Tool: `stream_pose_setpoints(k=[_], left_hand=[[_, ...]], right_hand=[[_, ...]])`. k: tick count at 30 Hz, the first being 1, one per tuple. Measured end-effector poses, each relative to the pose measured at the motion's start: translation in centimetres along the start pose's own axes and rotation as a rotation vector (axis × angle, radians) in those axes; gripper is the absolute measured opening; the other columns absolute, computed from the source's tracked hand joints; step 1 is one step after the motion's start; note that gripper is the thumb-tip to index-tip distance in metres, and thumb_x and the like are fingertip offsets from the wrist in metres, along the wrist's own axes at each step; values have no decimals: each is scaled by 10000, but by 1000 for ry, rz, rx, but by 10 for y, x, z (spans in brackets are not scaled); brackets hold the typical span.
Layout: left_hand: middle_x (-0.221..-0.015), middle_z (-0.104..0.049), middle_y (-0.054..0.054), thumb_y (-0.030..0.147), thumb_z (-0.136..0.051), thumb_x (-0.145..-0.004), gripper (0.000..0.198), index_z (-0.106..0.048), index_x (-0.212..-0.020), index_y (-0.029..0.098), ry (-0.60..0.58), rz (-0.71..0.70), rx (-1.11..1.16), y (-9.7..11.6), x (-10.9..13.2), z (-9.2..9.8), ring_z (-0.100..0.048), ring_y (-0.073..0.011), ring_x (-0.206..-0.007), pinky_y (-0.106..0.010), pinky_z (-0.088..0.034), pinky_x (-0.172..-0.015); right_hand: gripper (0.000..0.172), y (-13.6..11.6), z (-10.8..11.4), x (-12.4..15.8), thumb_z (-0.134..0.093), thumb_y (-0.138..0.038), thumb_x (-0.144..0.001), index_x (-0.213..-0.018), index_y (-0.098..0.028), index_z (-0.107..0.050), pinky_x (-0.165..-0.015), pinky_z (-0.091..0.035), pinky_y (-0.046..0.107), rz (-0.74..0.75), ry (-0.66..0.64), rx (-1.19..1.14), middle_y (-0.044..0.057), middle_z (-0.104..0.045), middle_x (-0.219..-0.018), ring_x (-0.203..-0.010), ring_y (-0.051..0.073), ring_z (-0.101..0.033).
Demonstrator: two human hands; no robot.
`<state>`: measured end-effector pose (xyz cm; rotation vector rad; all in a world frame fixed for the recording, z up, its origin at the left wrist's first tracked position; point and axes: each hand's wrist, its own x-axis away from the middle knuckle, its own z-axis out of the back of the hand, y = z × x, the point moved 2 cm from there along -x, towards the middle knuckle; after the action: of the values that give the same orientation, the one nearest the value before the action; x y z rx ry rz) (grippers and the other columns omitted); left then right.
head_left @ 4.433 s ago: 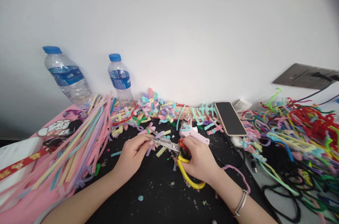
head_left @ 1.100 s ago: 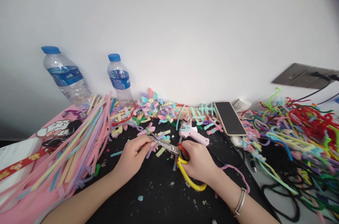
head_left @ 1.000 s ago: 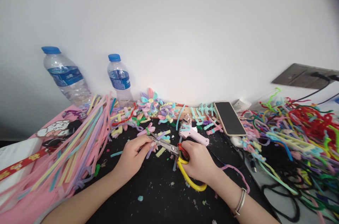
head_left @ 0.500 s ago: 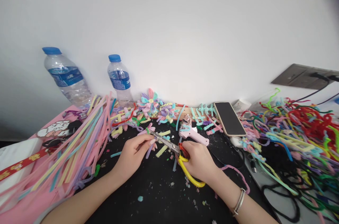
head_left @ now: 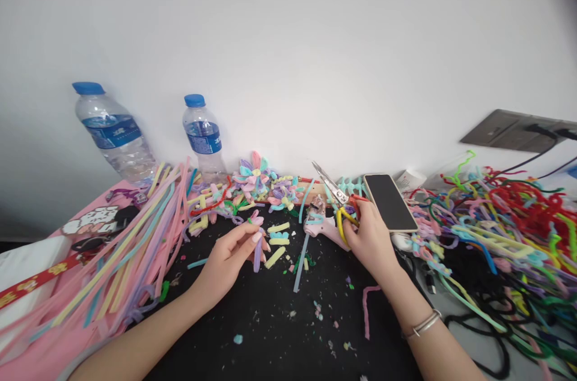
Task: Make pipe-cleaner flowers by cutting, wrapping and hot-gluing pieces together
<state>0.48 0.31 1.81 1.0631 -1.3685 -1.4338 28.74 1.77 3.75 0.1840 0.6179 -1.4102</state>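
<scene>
Pinched between the fingertips of my left hand (head_left: 232, 258) is a short purple pipe cleaner (head_left: 258, 253), with some pink and green at its upper end. My right hand (head_left: 368, 237) grips scissors (head_left: 336, 188) with yellow and red handles; the blades are close together and point up and left, away from the purple piece. Beneath the scissors lies a pale pink glue gun (head_left: 321, 227), partly covered, with a translucent glue stick (head_left: 301, 264) near it. Short yellow cut pieces (head_left: 275, 257) lie just right of my left hand.
Pipe-cleaner flowers (head_left: 256, 173) sit along the wall. Long pastel pipe cleaners (head_left: 135, 243) spread at the left, near two water bottles (head_left: 202, 136). A phone (head_left: 390, 203) and a tangled heap of coloured pipe cleaners (head_left: 527, 231) occupy the right. Scraps dot the black mat (head_left: 270, 339).
My right hand has moved the scissors up and right, away from my left hand. The left hand stays nearly in place, with the purple piece now more visible.
</scene>
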Motion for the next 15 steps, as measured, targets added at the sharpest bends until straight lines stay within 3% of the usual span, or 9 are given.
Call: stream_pose_setpoints(k=[5, 15], left_hand=[[-795, -659, -21, 405, -482, -938, 221, -511, -929, 186, -55, 45, 90, -2, 2, -1, -630, -146, -588, -290, -519, -591], [-680, -603, 43, 422, -420, -971, 217, -431, -954, 206, -149, 72, 151, -5, 4, -6, -616, -125, -468, -251, -497, -493]], right_hand=[[359, 26, -6, -4, -503, -125, -777, -1132, -149, -548, -928, -456, 450, -85, 0, -21, 159, -633, -1139, -1082, 302, -580], [361, 44, -21, 1, -508, -98, -774, -1130, -122, -571, -887, -489, 425, -165, -58, 29, 151, -679, -1079, -1016, 289, -628]])
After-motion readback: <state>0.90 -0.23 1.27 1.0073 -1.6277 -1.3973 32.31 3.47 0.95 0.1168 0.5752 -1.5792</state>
